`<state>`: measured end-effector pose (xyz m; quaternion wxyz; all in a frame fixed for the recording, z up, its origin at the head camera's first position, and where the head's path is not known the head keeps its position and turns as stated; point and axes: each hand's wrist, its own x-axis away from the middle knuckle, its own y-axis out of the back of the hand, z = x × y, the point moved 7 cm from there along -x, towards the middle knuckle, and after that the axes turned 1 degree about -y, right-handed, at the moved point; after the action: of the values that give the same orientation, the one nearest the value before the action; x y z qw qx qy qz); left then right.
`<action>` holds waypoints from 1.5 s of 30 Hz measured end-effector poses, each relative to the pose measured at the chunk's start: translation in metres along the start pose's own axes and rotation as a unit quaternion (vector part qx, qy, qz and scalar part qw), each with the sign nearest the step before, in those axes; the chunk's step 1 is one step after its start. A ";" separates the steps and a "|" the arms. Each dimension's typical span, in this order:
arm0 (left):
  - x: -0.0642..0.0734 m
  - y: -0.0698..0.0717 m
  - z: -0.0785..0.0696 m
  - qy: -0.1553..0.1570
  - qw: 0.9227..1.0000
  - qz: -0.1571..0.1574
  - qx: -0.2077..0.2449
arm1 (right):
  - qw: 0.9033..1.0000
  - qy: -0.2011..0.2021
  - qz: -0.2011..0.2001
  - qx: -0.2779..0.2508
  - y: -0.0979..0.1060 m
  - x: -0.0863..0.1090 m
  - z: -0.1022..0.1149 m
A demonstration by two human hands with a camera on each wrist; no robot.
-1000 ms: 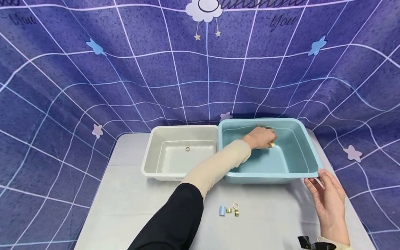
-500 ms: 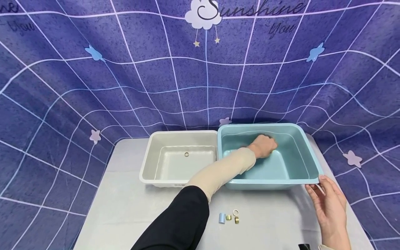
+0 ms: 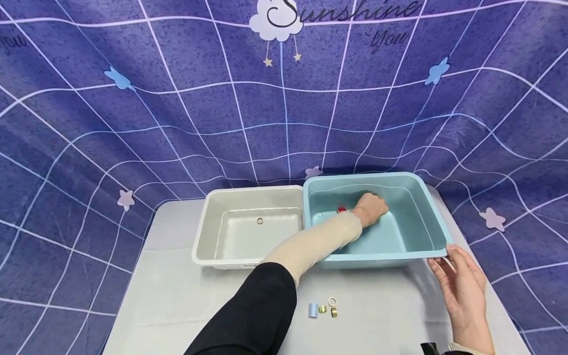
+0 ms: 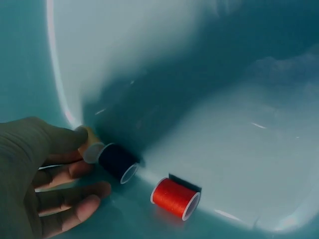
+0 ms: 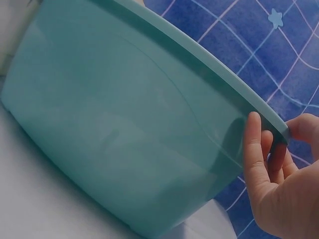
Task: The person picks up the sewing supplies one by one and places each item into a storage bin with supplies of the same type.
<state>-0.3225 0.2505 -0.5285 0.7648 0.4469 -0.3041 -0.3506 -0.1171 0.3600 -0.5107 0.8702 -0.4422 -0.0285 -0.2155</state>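
Note:
My left hand point(image 3: 372, 209) reaches down into the teal plastic bin point(image 3: 377, 257). In the left wrist view, its thumb and fingers pinch a yellow thread spool point(image 4: 90, 145) low by the bin's wall. Touching or nearly touching that spool is a dark navy thread spool point(image 4: 118, 162). A red thread spool point(image 4: 174, 198) lies on its side a little apart; in the head view only a bit of the red spool point(image 3: 341, 209) shows beyond the sleeve. My right hand point(image 3: 464, 291) grips the bin's front right corner, thumb over the rim and fingers beneath.
A white bin point(image 3: 250, 263) stands against the teal one on the left, with a small ring point(image 3: 260, 221) inside. On the table in front lie a light blue cylinder point(image 3: 313, 310), two gold-coloured pieces point(image 3: 334, 312) and a pale ring point(image 3: 332, 301). A purple grid-patterned cloth point(image 3: 284, 108) hangs behind.
My left hand has gone lower into the teal bin with the yellow spool, which the head view no longer shows. The red spool has come into sight. My right hand keeps its grip on the corner.

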 end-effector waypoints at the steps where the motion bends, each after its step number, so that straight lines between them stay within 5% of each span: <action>1: 0.000 -0.001 -0.001 0.002 1.000 0.003 -0.004 | 1.000 0.000 0.000 -0.001 0.000 0.000 0.000; 16: -0.009 -0.007 -0.006 0.029 0.998 0.035 -0.036 | 1.000 0.003 -0.009 0.002 0.000 -0.001 0.000; 34: -0.009 -0.007 -0.007 0.031 0.995 0.036 -0.091 | 1.000 -0.002 -0.021 0.005 0.001 0.000 -0.003; 45: -0.001 0.002 0.002 0.055 0.996 0.067 -0.031 | 1.000 -0.004 -0.017 -0.001 0.000 0.000 -0.002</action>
<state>-0.3240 0.2513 -0.5260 0.8154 0.4206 -0.2795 -0.2829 -0.1172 0.3590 -0.5121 0.8660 -0.4432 -0.0390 -0.2283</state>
